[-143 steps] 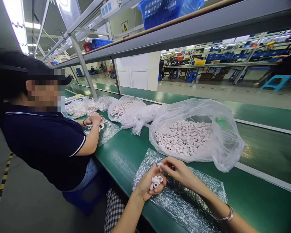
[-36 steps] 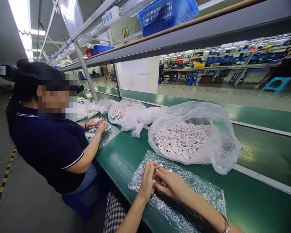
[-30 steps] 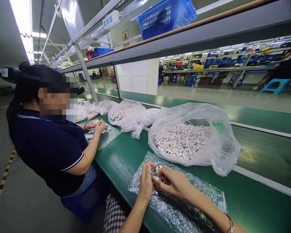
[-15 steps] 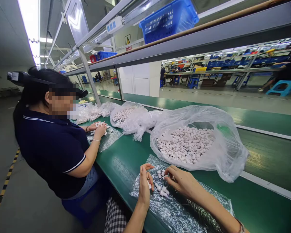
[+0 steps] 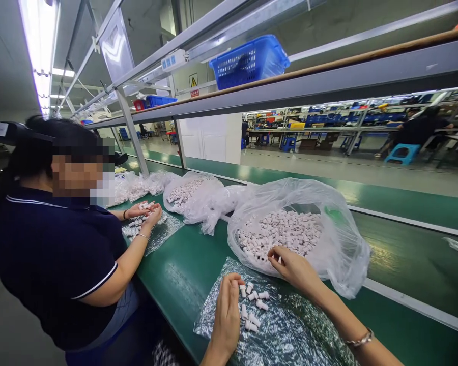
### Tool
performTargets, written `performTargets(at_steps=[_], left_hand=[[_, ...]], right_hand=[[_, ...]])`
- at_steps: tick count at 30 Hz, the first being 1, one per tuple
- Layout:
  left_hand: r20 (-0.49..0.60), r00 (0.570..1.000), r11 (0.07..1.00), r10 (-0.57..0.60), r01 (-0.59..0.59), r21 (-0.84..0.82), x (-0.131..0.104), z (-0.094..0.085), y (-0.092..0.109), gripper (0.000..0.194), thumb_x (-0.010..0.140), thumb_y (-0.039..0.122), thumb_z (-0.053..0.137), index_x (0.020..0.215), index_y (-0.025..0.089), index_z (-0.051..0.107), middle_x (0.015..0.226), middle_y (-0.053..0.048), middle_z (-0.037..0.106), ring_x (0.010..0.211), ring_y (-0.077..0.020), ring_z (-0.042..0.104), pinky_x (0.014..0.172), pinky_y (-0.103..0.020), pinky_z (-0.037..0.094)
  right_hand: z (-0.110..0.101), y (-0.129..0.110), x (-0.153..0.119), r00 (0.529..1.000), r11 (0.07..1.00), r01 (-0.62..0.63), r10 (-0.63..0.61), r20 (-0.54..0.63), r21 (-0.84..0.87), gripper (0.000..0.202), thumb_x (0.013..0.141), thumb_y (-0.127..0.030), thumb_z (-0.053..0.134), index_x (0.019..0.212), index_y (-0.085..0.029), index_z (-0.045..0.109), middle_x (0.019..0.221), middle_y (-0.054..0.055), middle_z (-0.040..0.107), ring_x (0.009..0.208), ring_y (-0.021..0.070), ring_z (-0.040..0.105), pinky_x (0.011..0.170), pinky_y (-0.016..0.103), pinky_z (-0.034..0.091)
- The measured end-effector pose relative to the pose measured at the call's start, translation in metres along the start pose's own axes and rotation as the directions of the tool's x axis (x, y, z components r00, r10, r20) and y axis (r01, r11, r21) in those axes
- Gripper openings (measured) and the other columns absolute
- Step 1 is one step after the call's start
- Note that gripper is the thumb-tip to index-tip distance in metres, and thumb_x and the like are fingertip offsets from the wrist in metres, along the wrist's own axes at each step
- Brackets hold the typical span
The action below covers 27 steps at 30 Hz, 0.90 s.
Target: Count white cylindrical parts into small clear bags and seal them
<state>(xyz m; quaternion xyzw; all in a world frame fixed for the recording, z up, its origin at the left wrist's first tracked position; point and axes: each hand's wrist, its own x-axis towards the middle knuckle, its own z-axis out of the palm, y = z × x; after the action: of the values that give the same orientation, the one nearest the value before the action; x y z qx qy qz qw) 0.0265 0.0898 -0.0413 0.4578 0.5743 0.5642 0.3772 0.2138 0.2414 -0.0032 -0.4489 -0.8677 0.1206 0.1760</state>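
Note:
My left hand [image 5: 226, 311] is upright over the clear plastic sheet [image 5: 286, 330], its fingers stretched out and slightly cupped. Beside its palm lies a loose group of small white plastic fittings [image 5: 253, 319]. I see no fitting gripped in it, though part of the palm is hidden. My right hand [image 5: 294, 268] hovers at the near rim of a large clear plastic bag [image 5: 345, 254]. Its fingers are bent, with a gap between thumb and forefinger and nothing visible there. White ring-like pieces [image 5: 286, 229] fill the opened bag behind it.
On my left sits a co-worker [image 5: 57, 254], whose hands hold white pieces above another plastic sheet [image 5: 164, 234]. More filled bags [image 5: 189, 195] line the green worktable [image 5: 175, 264]. A shelf with a blue basket [image 5: 248, 63] runs overhead.
My right hand has moved from the fittings on the sheet up to the bag's rim. My left hand remains beside the fittings; the white piece earlier seen at its fingers no longer shows. The view has shifted.

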Motion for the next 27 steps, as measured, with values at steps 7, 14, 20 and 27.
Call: performTargets(at_steps=[7, 14, 20, 27], left_hand=[[0.278, 0.884, 0.805, 0.376, -0.46, 0.375, 0.074, -0.007, 0.018, 0.029, 0.1, 0.033, 0.037, 0.116, 0.024, 0.06, 0.116, -0.01, 0.063, 0.108, -0.0264, 0.055, 0.095, -0.038, 0.041], [0.385, 0.855, 0.699, 0.348, -0.51, 0.501, 0.105, -0.007, -0.02, 0.028, 0.1, 0.03, 0.036, 0.103, 0.023, 0.063, 0.1, -0.009, 0.064, 0.095, -0.0245, 0.057, 0.083, -0.035, 0.044], [0.404, 0.865, 0.701, 0.299, -0.486, 0.522, 0.105, -0.014, -0.027, 0.019, 0.099, 0.027, 0.042, 0.094, 0.023, 0.06, 0.095, -0.003, 0.062, 0.088, -0.0186, 0.058, 0.073, -0.028, 0.042], [0.444, 0.855, 0.644, 0.268, -0.502, 0.578, 0.107, -0.016, -0.024, 0.02, 0.1, 0.028, 0.041, 0.098, 0.024, 0.06, 0.099, -0.001, 0.063, 0.09, -0.0158, 0.06, 0.075, -0.025, 0.043]], right_hand=[[0.025, -0.001, 0.036, 1.0, 1.0, 0.013, -0.013, -0.009, -0.004, 0.013, 0.087, -0.027, 0.055, 0.092, -0.02, 0.064, 0.09, 0.004, 0.061, 0.076, 0.0209, 0.06, 0.063, 0.029, 0.037], [0.031, 0.012, 0.046, 0.997, 0.957, -0.063, 0.076, -0.034, 0.284, 0.041, 0.096, -0.05, 0.038, 0.077, -0.019, 0.056, 0.075, 0.004, 0.06, 0.071, 0.0202, 0.06, 0.064, 0.029, 0.044], [0.024, 0.026, 0.047, 0.996, 0.89, -0.082, 0.092, 0.0, 0.449, 0.047, 0.1, -0.053, 0.022, 0.098, -0.02, 0.056, 0.086, 0.005, 0.066, 0.072, 0.0183, 0.062, 0.063, 0.028, 0.048], [0.031, 0.025, 0.033, 0.999, 0.968, -0.024, 0.012, 0.049, 0.25, 0.013, 0.08, -0.034, 0.062, 0.085, -0.022, 0.063, 0.077, 0.002, 0.06, 0.069, 0.0198, 0.051, 0.064, 0.03, 0.032]])
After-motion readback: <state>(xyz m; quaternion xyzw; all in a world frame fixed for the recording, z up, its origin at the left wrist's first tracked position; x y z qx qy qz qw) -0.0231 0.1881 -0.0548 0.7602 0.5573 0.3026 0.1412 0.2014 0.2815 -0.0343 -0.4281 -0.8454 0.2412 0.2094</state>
